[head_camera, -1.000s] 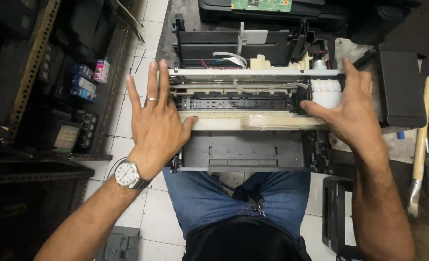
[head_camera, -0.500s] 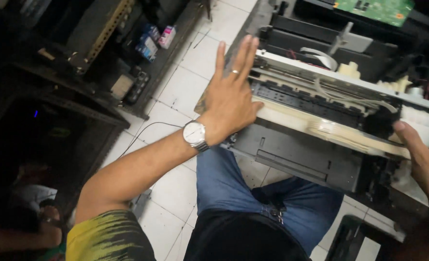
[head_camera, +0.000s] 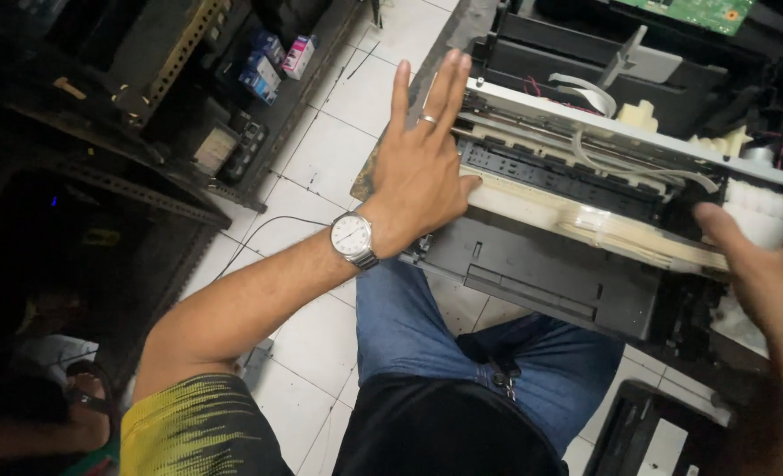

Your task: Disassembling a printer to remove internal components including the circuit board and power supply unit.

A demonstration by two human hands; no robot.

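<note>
Above a white tiled floor [head_camera: 339, 150], the opened printer mechanism [head_camera: 585, 189] lies across the person's knees, long axis running left to right, the left hand [head_camera: 422, 167] spread flat at its near-left end and the right hand [head_camera: 766, 278] open-fingered, empty, at its right end.

A single head-worn camera looks steeply down from close above the person's lap, tilted so the frame runs askew. The opened printer [head_camera: 585, 194] crosses the upper right, the left hand [head_camera: 422, 167] sits upper centre, the right hand [head_camera: 766, 282] at the right edge, and tiled floor [head_camera: 330, 159] and shelving [head_camera: 145, 106] fill the left.
</note>
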